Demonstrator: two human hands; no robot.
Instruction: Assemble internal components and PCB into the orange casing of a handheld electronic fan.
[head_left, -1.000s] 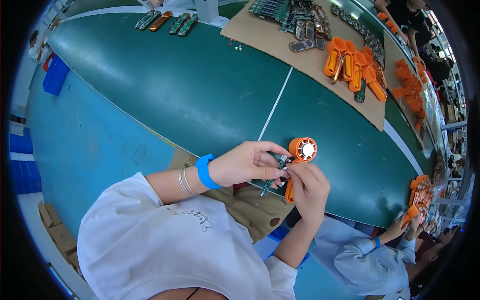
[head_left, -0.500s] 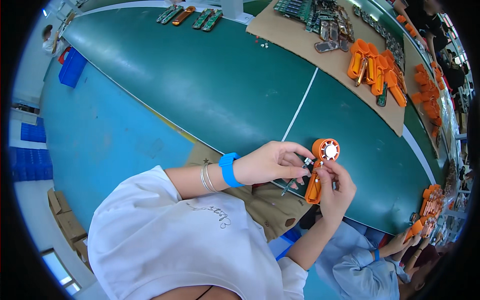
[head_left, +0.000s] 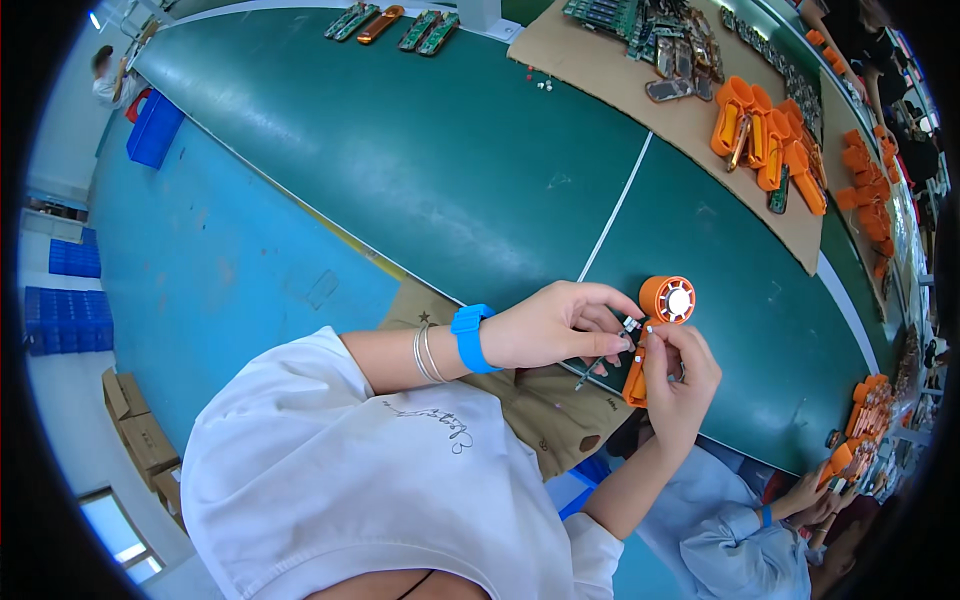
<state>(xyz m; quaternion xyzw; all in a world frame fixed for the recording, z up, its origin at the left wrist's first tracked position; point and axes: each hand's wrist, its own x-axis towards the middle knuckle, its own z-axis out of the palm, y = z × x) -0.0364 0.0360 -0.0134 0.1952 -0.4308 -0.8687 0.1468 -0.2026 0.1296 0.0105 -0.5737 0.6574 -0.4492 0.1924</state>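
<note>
My right hand [head_left: 676,378] grips the handle of an orange hand-held fan [head_left: 661,310] with a round head and a white centre, held upright over the near edge of the green table [head_left: 430,170]. My left hand [head_left: 560,325], with a blue wristband and thin bracelets on its wrist, pinches a small metal part with thin wires [head_left: 610,350] against the fan's neck. Both hands touch the fan just below its head.
A brown cardboard sheet [head_left: 610,75] at the back right carries green circuit boards and a heap of orange fan shells [head_left: 765,135]. More boards lie at the far edge. A co-worker in light blue [head_left: 740,530] handles orange parts at the lower right. Blue crates [head_left: 155,130] stand on the floor at left.
The hands and the fan have kept the same hold; the view has shifted, so they sit further right and lower in the picture. My left fingers stay at the fan's neck.
</note>
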